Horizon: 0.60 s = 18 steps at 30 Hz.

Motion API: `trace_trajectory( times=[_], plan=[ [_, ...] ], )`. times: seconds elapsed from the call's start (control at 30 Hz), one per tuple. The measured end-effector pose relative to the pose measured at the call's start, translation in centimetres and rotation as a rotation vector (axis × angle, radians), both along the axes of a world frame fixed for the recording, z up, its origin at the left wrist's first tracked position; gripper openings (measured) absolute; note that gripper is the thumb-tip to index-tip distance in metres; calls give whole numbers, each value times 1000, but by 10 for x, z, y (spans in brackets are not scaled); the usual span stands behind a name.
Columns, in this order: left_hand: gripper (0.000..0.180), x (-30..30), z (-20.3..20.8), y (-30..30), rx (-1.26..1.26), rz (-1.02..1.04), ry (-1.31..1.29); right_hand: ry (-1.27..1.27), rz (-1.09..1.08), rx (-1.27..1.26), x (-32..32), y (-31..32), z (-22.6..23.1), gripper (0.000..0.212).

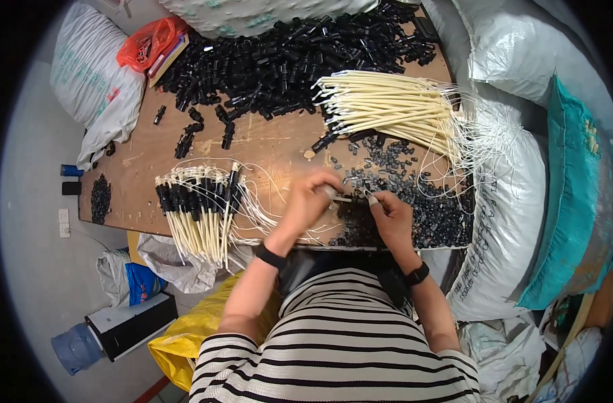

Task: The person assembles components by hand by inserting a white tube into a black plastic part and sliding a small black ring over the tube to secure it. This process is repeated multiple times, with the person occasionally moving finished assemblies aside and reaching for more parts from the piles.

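Note:
Near the table's front edge my left hand (311, 195) is closed in a pinch, with the short end of a cream-coloured tube (344, 199) showing beyond its fingertips. My right hand (391, 213) is close by on the right, thumb and fingers pressed together at something pale and too small to make out. Beneath and around it spread many small black plastic pieces (433, 216). Left of my left hand lies a bundle of cream tubes with black sleeves (198, 201), its thin white wires trailing toward my wrist. Another bundle of plain cream tubes (390, 104) lies farther back on the right.
A big heap of black plastic sleeves (273, 64) covers the back of the brown table (269, 144). Small black parts (100, 200) form a pile at the left edge. White sacks (504, 221) and a teal sack (567, 195) crowd the right side. A red bag (150, 44) sits back left.

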<state>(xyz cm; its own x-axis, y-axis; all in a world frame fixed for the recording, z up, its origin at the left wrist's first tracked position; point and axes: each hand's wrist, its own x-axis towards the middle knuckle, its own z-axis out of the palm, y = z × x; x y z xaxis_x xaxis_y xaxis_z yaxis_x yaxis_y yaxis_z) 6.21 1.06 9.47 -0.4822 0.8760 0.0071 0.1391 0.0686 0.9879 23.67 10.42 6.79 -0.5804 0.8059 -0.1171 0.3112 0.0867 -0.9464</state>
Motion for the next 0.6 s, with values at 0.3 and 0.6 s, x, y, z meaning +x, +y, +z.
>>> trace_trajectory(
  times=[0.3,0.6],
  plan=[
    [20,42,5,6,-234,97,-315,-19,111,767,-5,-13,4,19],
    [28,29,-2,-6,-200,127,302,131,226,211,11,-13,10,17]
  ],
)
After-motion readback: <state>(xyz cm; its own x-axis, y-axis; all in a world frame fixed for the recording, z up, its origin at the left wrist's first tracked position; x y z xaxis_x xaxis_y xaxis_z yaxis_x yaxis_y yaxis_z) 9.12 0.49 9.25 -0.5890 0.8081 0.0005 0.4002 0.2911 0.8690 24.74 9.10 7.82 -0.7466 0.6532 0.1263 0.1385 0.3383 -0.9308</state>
